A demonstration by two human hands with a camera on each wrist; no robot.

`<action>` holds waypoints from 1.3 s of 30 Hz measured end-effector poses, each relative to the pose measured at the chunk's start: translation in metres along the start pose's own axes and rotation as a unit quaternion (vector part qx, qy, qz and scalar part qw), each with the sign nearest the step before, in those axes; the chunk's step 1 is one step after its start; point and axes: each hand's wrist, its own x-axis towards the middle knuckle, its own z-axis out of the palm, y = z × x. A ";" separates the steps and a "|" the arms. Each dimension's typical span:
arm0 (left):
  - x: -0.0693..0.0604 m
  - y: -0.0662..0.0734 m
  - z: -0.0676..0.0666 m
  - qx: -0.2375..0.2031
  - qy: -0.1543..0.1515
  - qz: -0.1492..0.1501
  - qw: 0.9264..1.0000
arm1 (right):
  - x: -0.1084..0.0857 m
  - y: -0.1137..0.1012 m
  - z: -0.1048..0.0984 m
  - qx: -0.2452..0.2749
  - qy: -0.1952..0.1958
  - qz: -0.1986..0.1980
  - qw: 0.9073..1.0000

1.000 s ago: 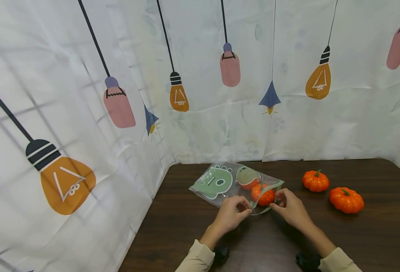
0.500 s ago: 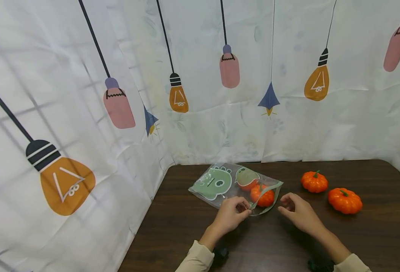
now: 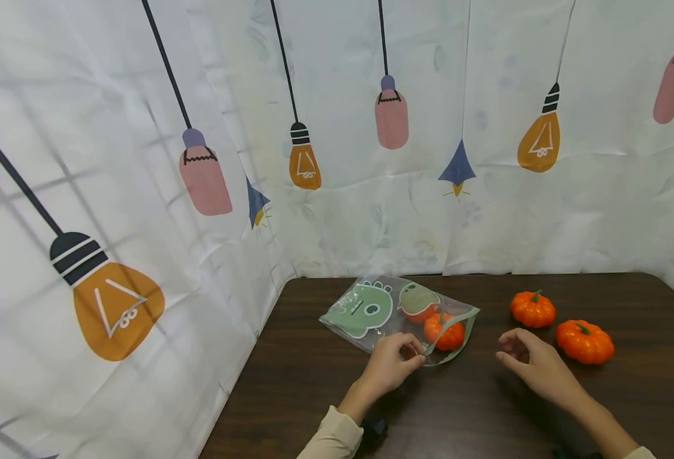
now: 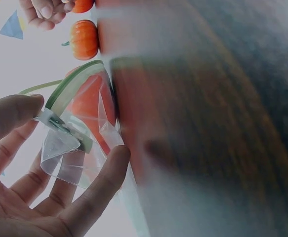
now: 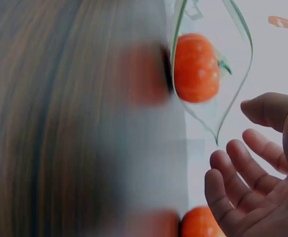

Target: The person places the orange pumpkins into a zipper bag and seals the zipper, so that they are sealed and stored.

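"The right hand (image 3: pixel 536 366) has moved off the bag (image 3: pixel 393 319) to its four o'clock, hasn't it?"

"Yes, fingers loosely bent, thumb apart; loose pumpkins (image 3: pixel 585 344) sit at its twelve and two."

"The left hand (image 3: pixel 391 364)?"

"Fingers curled, holding the bag's edge; the bag lies at its twelve o'clock."

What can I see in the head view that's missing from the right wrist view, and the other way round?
Only the head view shows the left hand pinching the edge of the clear bag, the sleeve on that arm, the blue lamp prints and both loose pumpkins.

Only the right wrist view shows the right hand from its palm side and a blurry red patch on the tabletop.

Both share the bag's open mouth, a pumpkin inside, and one loose pumpkin, though I can't tell which.
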 end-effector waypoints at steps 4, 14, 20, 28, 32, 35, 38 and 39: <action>0.000 0.001 0.000 -0.003 0.000 -0.002 1.000 | -0.006 0.004 -0.013 -0.007 0.009 0.002 1.000; -0.001 0.004 0.000 -0.017 -0.005 -0.005 1.000 | -0.012 0.014 -0.044 -0.018 0.046 0.011 0.999; -0.001 0.005 0.001 -0.026 -0.010 -0.015 1.000 | -0.016 0.021 -0.058 -0.011 0.088 0.003 0.996; -0.001 0.005 0.000 -0.027 -0.013 -0.020 0.999 | -0.018 0.033 -0.070 -0.001 0.123 0.012 0.992; -0.001 0.005 0.001 -0.027 -0.013 -0.021 0.999 | -0.020 0.039 -0.072 -0.006 0.131 0.027 0.991; -0.001 0.005 0.001 -0.022 -0.013 -0.021 0.999 | -0.021 0.044 -0.074 -0.009 0.140 0.033 0.990; -0.001 0.004 0.001 -0.016 -0.013 -0.021 1.000 | -0.020 0.047 -0.075 -0.011 0.152 0.035 0.988; -0.001 0.003 0.001 -0.016 -0.013 -0.021 1.000 | -0.020 0.049 -0.076 -0.010 0.155 0.035 0.987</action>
